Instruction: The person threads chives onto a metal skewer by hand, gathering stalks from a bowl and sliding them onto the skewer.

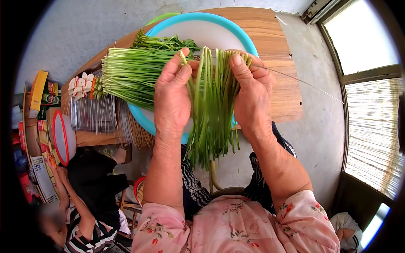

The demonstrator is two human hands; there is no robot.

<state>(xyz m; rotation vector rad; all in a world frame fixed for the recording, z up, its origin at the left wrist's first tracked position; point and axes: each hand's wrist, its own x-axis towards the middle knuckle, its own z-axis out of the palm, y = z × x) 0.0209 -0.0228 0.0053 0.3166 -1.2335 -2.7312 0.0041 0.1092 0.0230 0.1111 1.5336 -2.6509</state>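
My left hand (174, 95) is closed, pinching the pale end of a garlic chive (183, 58) between thumb and fingers. A row of chives (213, 114) hangs between my hands, their cut ends at the top and their green leaves drooping down. My right hand (254, 90) is closed around the right end of this row and a thin metal skewer (304, 82), which sticks out to the right. How the skewer runs through the stalks is partly hidden. Left of my left hand, a thick pile of chives (135, 74) lies across a blue-rimmed basin (249, 42).
The basin rests on a wooden table (278, 55). At its left stand a clear tray (82, 120) with many thin skewers, white food pieces (81, 86) and bamboo sticks (136, 128). Leafy greens (154, 41) lie behind the chives. Another person (84, 211) sits at lower left.
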